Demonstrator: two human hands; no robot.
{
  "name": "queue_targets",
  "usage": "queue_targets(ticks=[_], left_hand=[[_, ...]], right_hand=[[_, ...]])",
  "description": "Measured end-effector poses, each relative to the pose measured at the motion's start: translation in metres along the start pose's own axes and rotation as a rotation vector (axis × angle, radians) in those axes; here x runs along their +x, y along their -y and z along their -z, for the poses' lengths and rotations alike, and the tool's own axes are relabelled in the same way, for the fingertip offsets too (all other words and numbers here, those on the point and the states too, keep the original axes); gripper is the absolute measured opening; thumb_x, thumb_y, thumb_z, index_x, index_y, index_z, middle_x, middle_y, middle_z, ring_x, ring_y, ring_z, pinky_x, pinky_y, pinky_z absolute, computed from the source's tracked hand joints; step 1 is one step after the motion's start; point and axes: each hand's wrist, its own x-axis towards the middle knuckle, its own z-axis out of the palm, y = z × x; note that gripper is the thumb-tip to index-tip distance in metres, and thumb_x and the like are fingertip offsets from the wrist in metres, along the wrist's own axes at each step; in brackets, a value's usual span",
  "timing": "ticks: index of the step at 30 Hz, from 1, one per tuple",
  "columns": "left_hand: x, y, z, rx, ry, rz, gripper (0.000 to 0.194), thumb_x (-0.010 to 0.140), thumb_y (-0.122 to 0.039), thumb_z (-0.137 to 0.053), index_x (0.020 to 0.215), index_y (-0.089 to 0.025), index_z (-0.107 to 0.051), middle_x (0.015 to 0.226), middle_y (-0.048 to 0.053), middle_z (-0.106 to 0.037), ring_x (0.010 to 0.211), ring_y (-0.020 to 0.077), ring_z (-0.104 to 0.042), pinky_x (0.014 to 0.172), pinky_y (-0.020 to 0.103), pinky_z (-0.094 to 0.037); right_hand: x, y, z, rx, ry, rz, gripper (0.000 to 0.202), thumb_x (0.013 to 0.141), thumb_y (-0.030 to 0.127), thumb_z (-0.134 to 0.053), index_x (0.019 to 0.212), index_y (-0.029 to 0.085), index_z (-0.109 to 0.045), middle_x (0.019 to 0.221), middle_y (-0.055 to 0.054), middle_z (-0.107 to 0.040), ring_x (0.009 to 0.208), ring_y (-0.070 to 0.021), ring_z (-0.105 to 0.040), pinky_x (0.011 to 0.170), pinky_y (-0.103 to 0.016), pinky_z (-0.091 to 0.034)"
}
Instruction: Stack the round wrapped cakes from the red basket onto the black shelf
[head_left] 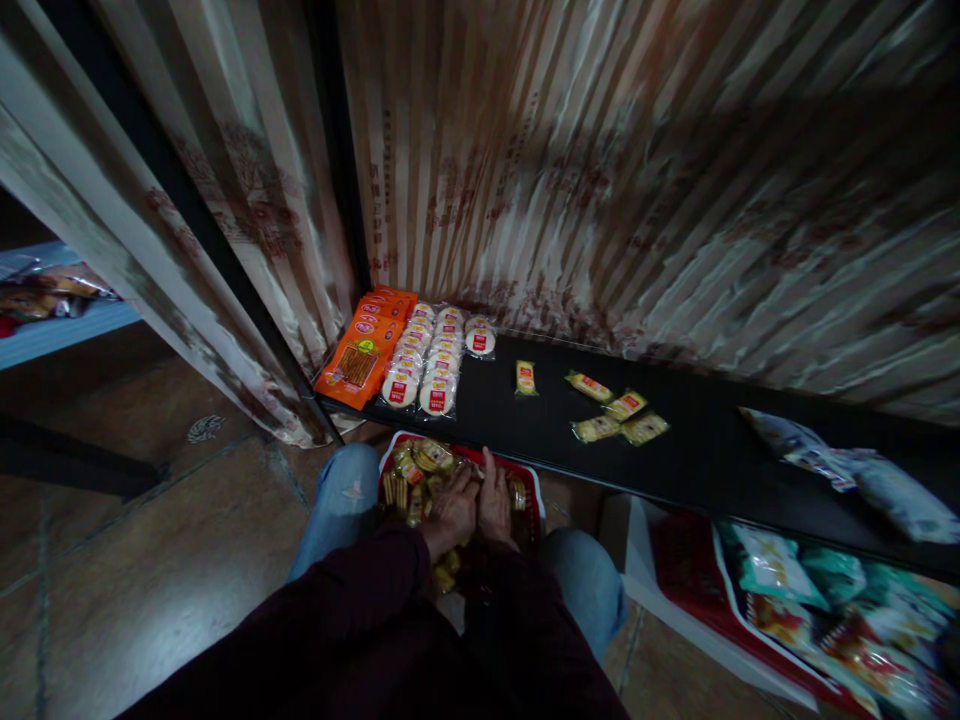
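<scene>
Between my knees is a red basket with a white rim, filled with small clear-wrapped biscuit packets. My left hand and my right hand are close together over the packets inside it. The left fingers are bent and closed, pointing toward the right hand. On the right hand the fingers are pressed together, one tip sticking up near the rim. What lies between or under the fingers is hidden and dim.
A black shelf runs beyond the basket. On it are orange snack bags, rows of round white crackers, a single yellow packet, several loose packets and plastic wrappers. Another basket with bags sits lower right. Curtains hang behind.
</scene>
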Motion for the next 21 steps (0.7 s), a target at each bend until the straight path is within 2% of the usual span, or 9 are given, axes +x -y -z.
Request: queue_targets(ticks=[4, 6, 10, 15, 19, 21], left_hand=[[-0.004, 0.012, -0.007, 0.087, -0.009, 0.193, 0.052, 0.078, -0.012, -0.044, 0.13, -0.009, -0.053, 0.142, 0.017, -0.048, 0.14, 0.0277, -0.032, 0.118, 0.046, -0.019], [-0.005, 0.019, -0.008, 0.081, -0.001, 0.251, 0.055, 0.077, -0.014, -0.046, 0.131, -0.011, -0.051, 0.141, 0.016, -0.049, 0.139, 0.0284, -0.033, 0.117, 0.048, -0.019], [-0.004, 0.026, -0.012, 0.033, -0.029, 0.233, 0.054, 0.073, -0.014, -0.049, 0.127, -0.019, -0.053, 0.134, 0.013, -0.056, 0.136, 0.029, -0.038, 0.116, 0.053, -0.016], [-0.003, 0.017, -0.015, 0.039, -0.03, 0.23, 0.05, 0.073, -0.01, -0.047, 0.121, -0.013, -0.056, 0.124, 0.019, -0.062, 0.125, 0.0294, -0.051, 0.115, 0.052, -0.016], [0.0, 0.007, -0.01, 0.051, -0.021, 0.245, 0.05, 0.073, -0.009, -0.049, 0.122, -0.013, -0.055, 0.126, 0.017, -0.061, 0.127, 0.0272, -0.049, 0.116, 0.048, -0.016], [0.003, 0.004, -0.007, 0.043, -0.024, 0.252, 0.048, 0.074, -0.009, -0.049, 0.121, -0.014, -0.057, 0.126, 0.015, -0.062, 0.125, 0.0257, -0.05, 0.116, 0.045, -0.021]], right_hand=[[-0.003, -0.007, -0.012, -0.043, 0.034, -0.054, 0.049, 0.08, 0.02, -0.041, 0.126, 0.018, -0.057, 0.119, -0.015, -0.06, 0.112, -0.0268, -0.055, 0.098, -0.043, -0.042], [-0.002, -0.012, -0.016, -0.043, 0.041, -0.095, 0.044, 0.078, 0.022, -0.044, 0.118, 0.015, -0.061, 0.113, -0.016, -0.063, 0.109, -0.0277, -0.056, 0.098, -0.043, -0.042], [0.002, -0.018, -0.017, -0.008, 0.079, -0.102, 0.038, 0.079, 0.028, -0.048, 0.11, 0.016, -0.066, 0.112, -0.014, -0.066, 0.108, -0.0267, -0.057, 0.1, -0.042, -0.041], [0.003, -0.017, -0.01, 0.142, 0.122, -0.168, 0.041, 0.081, 0.037, -0.048, 0.111, 0.016, -0.066, 0.116, -0.013, -0.067, 0.112, -0.0261, -0.058, 0.102, -0.042, -0.041], [0.002, -0.017, -0.005, 0.284, 0.057, -0.299, 0.045, 0.083, 0.044, -0.043, 0.108, 0.017, -0.068, 0.111, -0.012, -0.069, 0.105, -0.0252, -0.063, 0.095, -0.04, -0.047], [0.001, -0.018, -0.003, 0.321, 0.023, -0.351, 0.043, 0.082, 0.044, -0.043, 0.105, 0.017, -0.069, 0.107, -0.011, -0.071, 0.099, -0.0241, -0.065, 0.089, -0.038, -0.05]])
